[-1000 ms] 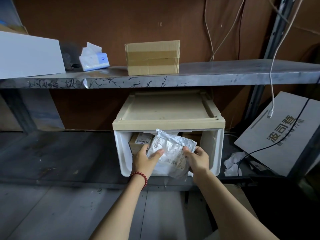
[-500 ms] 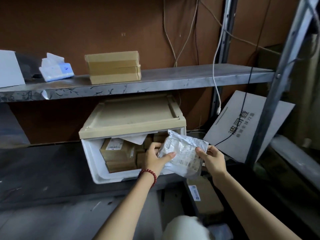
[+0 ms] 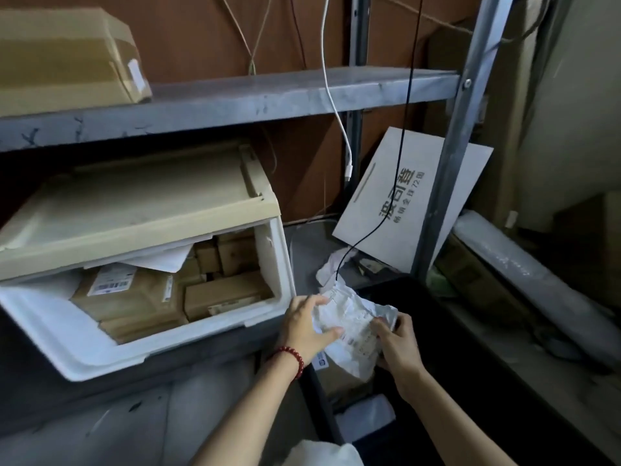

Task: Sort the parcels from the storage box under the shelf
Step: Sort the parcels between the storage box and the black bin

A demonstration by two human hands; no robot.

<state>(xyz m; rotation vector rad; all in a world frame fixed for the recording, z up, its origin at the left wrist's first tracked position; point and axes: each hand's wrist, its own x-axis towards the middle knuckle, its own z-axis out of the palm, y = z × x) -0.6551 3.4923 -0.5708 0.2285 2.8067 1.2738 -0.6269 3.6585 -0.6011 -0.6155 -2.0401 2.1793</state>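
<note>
1. The bag [image 3: 353,326] is outside the box [image 3: 100,359], at the box's 3 o'clock, held by both hands.
2. The left hand [image 3: 307,327] grips the bag's 9 o'clock edge, and the right hand [image 3: 400,344] pinches its 4 o'clock edge.
3. Smooth the crumpled film so the label can be read before choosing a pile.
4. Watch the cable [image 3: 346,254] hanging at the bag's 12 o'clock.

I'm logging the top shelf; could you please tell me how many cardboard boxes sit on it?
1: a cardboard box on the top shelf, far left; others may be out of frame.
</note>
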